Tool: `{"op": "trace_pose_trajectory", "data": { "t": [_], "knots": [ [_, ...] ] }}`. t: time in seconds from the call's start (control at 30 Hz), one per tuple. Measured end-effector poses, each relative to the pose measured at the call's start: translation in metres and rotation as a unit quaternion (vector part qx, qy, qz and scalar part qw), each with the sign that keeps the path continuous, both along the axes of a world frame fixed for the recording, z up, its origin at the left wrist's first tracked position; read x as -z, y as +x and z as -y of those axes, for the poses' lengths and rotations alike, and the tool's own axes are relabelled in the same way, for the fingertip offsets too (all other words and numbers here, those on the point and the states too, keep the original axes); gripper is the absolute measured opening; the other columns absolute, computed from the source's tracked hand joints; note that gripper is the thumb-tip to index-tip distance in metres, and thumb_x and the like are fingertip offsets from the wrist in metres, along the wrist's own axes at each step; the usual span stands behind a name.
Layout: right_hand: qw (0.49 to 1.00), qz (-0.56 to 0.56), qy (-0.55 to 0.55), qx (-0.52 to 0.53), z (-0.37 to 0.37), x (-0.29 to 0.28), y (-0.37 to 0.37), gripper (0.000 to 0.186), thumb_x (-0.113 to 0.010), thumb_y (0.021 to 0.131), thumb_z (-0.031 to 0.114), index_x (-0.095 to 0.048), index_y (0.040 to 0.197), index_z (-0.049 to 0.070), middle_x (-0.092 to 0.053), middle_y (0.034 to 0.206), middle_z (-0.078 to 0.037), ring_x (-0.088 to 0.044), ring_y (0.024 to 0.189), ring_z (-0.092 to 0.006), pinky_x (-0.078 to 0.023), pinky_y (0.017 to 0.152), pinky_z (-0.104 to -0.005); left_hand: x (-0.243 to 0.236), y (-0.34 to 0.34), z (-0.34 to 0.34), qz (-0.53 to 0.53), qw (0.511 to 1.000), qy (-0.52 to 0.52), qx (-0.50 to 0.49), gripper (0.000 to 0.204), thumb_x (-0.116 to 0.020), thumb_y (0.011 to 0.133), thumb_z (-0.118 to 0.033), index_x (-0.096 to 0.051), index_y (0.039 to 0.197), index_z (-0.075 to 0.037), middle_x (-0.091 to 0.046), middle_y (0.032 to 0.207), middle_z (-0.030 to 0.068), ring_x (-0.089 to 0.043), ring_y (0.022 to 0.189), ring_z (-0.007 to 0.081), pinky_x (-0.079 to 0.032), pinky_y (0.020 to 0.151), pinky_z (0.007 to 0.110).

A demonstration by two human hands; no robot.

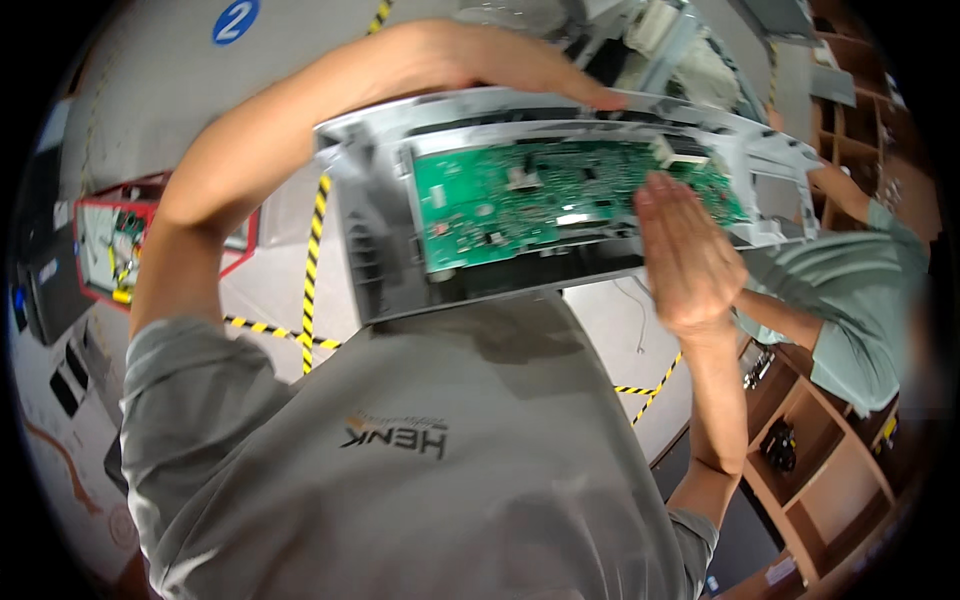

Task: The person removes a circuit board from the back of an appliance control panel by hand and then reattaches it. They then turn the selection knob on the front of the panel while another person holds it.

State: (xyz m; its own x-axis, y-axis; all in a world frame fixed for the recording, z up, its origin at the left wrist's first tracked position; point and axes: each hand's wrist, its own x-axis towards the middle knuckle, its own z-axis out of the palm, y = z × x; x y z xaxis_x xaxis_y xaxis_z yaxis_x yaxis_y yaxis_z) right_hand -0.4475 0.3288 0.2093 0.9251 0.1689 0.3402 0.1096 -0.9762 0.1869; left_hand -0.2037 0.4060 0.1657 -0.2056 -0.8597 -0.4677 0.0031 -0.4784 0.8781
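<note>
A long grey-white plastic housing [365,250] is held up in front of my chest, slightly tilted. Set in its recess lies a green circuit board [480,200] with small components and a white connector block near its right end. My left hand [520,65] reaches round the far side and grips the upper edge of the housing, its fingers mostly hidden. On the right part of the board my right hand [690,255] rests with fingers stretched out close together, its thumb out of sight.
At the left stands a red-rimmed tray [250,235] with circuit boards and yellow parts. Beside me on the right is another person in a green-grey sleeve [840,290]. Wooden compartments [825,470] hold dark parts. Grey and clear plastic pieces [690,60] lie beyond the housing; striped tape [315,240] marks the light surface.
</note>
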Motion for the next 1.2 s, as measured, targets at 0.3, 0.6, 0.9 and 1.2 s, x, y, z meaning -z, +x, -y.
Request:
{"op": "trace_pose_trajectory", "data": {
  "t": [0.3, 0.6, 0.9, 1.2],
  "knots": [
    [1.0, 0.031, 0.0, 0.001, 0.001, 0.007, -0.002, 0.018, -0.061, 0.076, 0.006, -0.069, 0.091, -0.001, -0.069, 0.095, -0.013, -0.068, 0.089, -0.0237, -0.054, 0.085, -0.0338, 0.013, 0.003, 0.006, -0.012, 1.0, -0.017, 0.017, 0.076, -0.067, 0.077, -0.06, -0.055, 0.129, -0.006, -0.046, 0.138, 0.0146, -0.035, 0.132, 0.0221, -0.024, 0.108, 0.029],
    [0.998, 0.065, 0.015, 0.015, 0.024, -0.021, -0.006, 0.022, -0.063, 0.072, 0.003, -0.07, 0.093, -0.001, -0.07, 0.092, -0.013, -0.069, 0.086, -0.0232, -0.057, 0.079, -0.0332, 0.026, 0.003, 0.016, -0.034, 0.999, -0.015, 0.022, 0.053, -0.062, 0.088, -0.042, -0.058, 0.124, -0.003, -0.057, 0.126, 0.011, -0.054, 0.11, 0.0179, -0.043, 0.091, 0.029],
    [0.986, 0.104, -0.014, 0.131, 0.053, -0.079, -0.025, 0.035, -0.059, 0.074, -0.016, -0.066, 0.106, -0.005, -0.069, 0.099, -0.016, -0.069, 0.086, -0.0239, -0.053, 0.076, -0.0281, 0.051, 0.015, 0.025, -0.24, 0.967, 0.077, 0.034, 0.053, -0.058, 0.092, -0.038, -0.05, 0.133, -0.005, -0.051, 0.134, 0.0079, -0.05, 0.118, 0.0162, -0.041, 0.096, 0.026],
    [0.931, 0.213, 0.155, 0.252, 0.04, -0.071, -0.029, 0.019, -0.061, 0.086, -0.006, -0.065, 0.104, -0.008, -0.069, 0.097, -0.013, -0.064, 0.085, -0.0131, -0.051, 0.077, -0.0233, 0.025, 0.005, 0.01, -0.05, 0.998, 0.007, -0.023, 0.063, -0.066, 0.084, -0.046, -0.054, 0.13, -0.004, -0.05, 0.134, 0.0127, -0.049, 0.119, 0.019, -0.04, 0.098, 0.027]
  ]
}}
